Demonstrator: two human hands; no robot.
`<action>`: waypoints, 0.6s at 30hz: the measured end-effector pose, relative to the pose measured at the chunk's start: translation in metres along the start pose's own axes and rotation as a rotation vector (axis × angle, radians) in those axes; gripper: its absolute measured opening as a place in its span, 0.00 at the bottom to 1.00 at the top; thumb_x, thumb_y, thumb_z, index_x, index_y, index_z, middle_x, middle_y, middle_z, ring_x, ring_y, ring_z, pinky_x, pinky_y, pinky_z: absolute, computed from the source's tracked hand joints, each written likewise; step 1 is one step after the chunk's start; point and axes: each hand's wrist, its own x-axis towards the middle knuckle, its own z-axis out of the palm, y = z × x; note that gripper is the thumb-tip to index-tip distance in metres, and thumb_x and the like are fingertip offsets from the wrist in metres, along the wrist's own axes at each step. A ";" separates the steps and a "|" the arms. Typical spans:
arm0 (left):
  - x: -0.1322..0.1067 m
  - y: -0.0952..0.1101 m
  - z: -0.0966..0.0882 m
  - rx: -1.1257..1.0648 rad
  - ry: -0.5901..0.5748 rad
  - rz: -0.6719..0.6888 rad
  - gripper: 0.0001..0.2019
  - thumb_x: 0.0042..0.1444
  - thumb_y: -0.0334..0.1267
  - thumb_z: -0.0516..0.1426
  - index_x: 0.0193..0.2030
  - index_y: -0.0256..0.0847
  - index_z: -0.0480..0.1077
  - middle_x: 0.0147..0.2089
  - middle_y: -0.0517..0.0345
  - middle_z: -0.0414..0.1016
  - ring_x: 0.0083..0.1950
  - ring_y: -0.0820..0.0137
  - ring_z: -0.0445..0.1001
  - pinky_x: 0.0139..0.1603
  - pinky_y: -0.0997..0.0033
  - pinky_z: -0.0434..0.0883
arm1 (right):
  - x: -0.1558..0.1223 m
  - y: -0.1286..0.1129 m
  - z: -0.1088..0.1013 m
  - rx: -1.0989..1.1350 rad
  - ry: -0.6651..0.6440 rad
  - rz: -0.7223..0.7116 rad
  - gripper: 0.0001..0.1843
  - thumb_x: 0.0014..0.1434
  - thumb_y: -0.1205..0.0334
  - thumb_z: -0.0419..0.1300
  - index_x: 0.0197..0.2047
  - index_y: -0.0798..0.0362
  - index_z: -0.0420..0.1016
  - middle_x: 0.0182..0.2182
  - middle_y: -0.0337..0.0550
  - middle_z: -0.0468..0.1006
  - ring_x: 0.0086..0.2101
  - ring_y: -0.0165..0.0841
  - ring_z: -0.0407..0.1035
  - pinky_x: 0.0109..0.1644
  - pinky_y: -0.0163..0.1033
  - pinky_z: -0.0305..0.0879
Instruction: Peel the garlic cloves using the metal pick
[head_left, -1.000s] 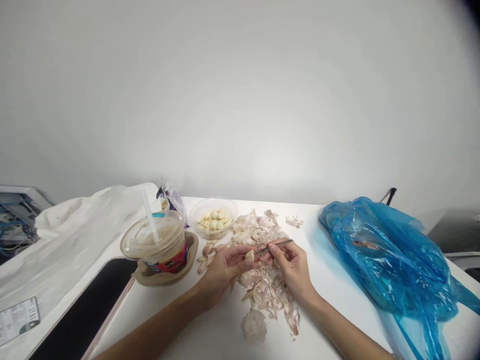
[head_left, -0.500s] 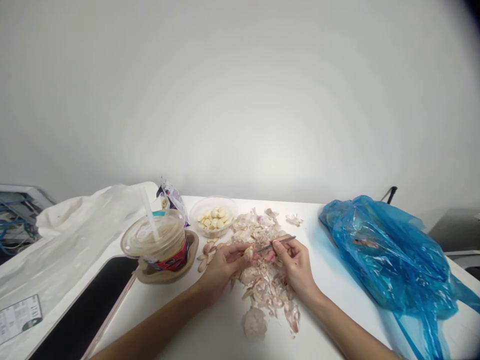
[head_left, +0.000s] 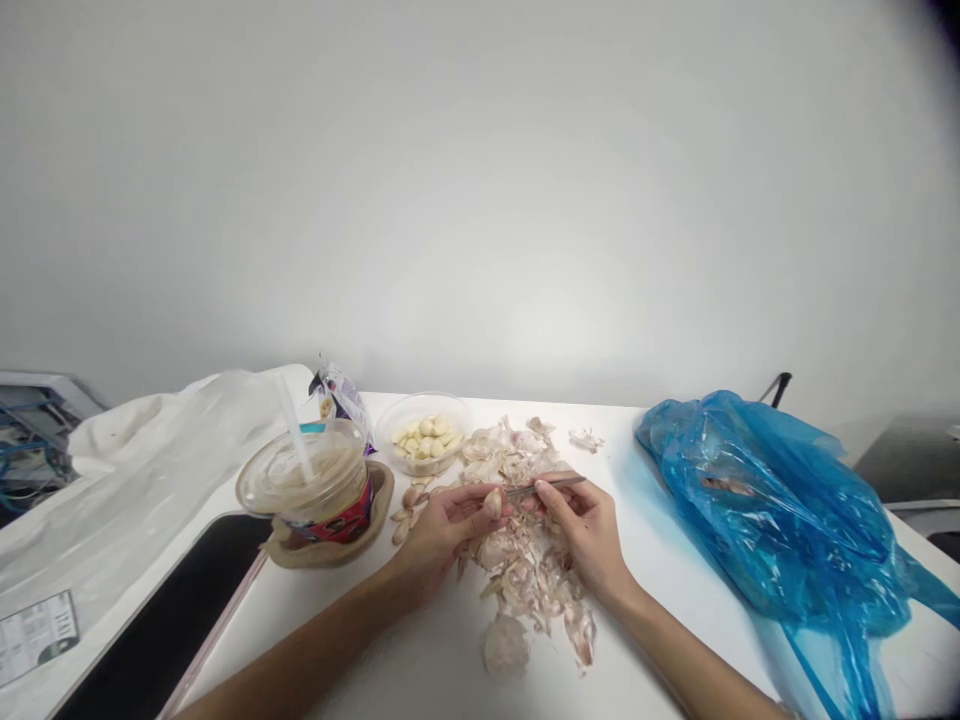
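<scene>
Pinched between the thumb and fingers of my left hand (head_left: 450, 525) is a garlic clove (head_left: 493, 502). My right hand (head_left: 581, 520) grips a slim metal tool (head_left: 564, 482) that looks like tweezers, its tip pointing left at the clove. Both hands are above a spread of papery garlic skins (head_left: 525, 575) on the white table (head_left: 405, 660). Several unpeeled cloves (head_left: 405, 515) lie just left of my left hand. Behind them, a clear round plastic bowl (head_left: 390, 440) holds peeled cloves (head_left: 429, 436).
To the left, a lidded drink cup (head_left: 330, 500) with a straw sits in a cardboard holder (head_left: 379, 515), near a dark-screened device (head_left: 165, 620) and clear plastic sheeting (head_left: 150, 490). A snack packet (head_left: 343, 400) stands behind. A blue plastic bag (head_left: 772, 510) occupies the right side.
The metal tool now lies flatter, its tip nearer the clove, and my hands have shifted only slightly. The whole view has moved a little to the left.
</scene>
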 end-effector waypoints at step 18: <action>-0.002 0.002 0.002 0.016 0.003 -0.018 0.15 0.39 0.38 0.65 0.36 0.37 0.73 0.36 0.50 0.80 0.43 0.59 0.75 0.51 0.57 0.66 | 0.000 0.002 0.001 -0.022 -0.034 -0.005 0.09 0.55 0.57 0.58 0.34 0.54 0.72 0.26 0.42 0.77 0.28 0.35 0.72 0.31 0.38 0.69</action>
